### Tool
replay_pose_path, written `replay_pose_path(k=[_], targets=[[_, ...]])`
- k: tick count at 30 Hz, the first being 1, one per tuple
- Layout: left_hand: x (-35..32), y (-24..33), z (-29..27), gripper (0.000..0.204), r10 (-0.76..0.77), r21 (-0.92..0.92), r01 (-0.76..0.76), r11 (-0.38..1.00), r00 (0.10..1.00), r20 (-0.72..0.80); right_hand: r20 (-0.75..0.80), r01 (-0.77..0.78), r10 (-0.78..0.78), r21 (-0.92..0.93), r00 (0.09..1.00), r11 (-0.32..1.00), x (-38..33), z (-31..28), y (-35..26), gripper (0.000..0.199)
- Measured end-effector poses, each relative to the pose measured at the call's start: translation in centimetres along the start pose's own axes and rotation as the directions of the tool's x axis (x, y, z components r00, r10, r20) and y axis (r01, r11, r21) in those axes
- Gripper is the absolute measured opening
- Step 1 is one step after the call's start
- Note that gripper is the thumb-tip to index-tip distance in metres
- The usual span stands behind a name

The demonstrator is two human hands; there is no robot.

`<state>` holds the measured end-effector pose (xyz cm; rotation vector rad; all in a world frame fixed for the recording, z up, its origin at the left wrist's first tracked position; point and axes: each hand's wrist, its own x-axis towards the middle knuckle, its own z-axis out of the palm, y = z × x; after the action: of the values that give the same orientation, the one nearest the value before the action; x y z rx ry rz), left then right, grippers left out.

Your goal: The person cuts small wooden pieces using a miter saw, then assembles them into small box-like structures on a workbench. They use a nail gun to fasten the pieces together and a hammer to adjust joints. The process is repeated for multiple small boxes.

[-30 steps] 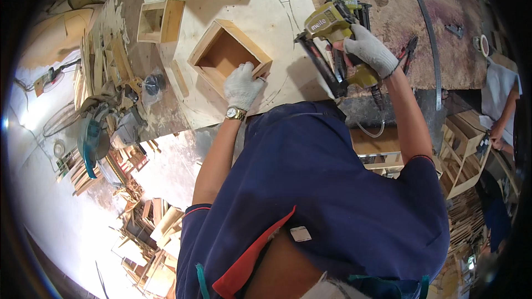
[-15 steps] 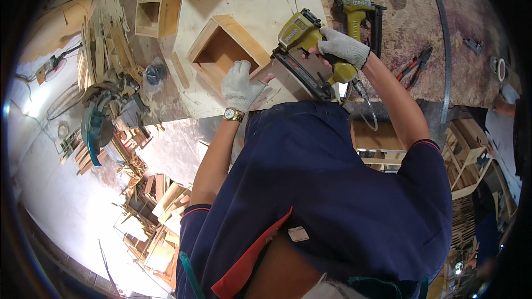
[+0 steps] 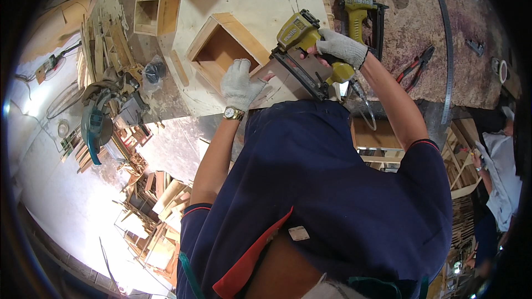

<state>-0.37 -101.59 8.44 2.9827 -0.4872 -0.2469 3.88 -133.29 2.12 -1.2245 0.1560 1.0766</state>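
Observation:
My left hand (image 3: 242, 84), in a light knit glove, grips the near edge of an open wooden box (image 3: 244, 37), thumb pointing right. The box rests at an angle on a pale board, its hollow side toward me. In my right hand (image 3: 343, 48), gloved with bare fingertips, is a yellow and black nail gun (image 3: 297, 32), held by its handle. The gun's nose is close to the box's right corner. An air hose (image 3: 363, 98) runs down from the handle. Beyond that hand, a second nail gun (image 3: 356, 15) lies on the bench.
A smaller wooden box (image 3: 167, 14) stands at the far left, with a thin wood strip (image 3: 179, 68) nearby. To the right lie pliers (image 3: 415, 69) and a long metal ruler (image 3: 445, 33). A circular saw (image 3: 94, 127) sits at the bench's left edge. At far right is a co-worker's arm (image 3: 485, 174).
Both my hands and the nail gun stay almost in place. At far right, the co-worker has shifted, and more of an arm and pale cloth now shows.

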Motion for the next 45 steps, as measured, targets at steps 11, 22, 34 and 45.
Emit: replay_pose_path(k=[11,22,34,45], targets=[[0.0,0.2,-0.3,0.070,-0.017,-0.021,0.017,1.000,0.999,0.030,0.075,0.094,-0.106,0.152,0.992,0.984,-2.8,0.9,-1.9,0.029],[0.1,0.3,-0.7,0.073,-0.002,-0.041,0.003,0.999,1.000,0.030,0.068,0.093,-0.106,0.172,0.992,0.981,-2.5,1.6,-1.4,0.034],[-0.1,0.5,-1.1,0.075,-0.041,-0.048,0.043,0.998,0.998,0.050,-0.110,0.192,-0.172,0.200,0.979,0.961,-3.7,1.6,-1.3,0.039],[-0.6,-0.3,-1.6,0.076,0.030,-0.157,-0.039,0.987,0.998,-0.056,-0.733,-0.004,-0.246,-0.321,0.635,0.947,-3.9,4.3,2.3,0.041]])
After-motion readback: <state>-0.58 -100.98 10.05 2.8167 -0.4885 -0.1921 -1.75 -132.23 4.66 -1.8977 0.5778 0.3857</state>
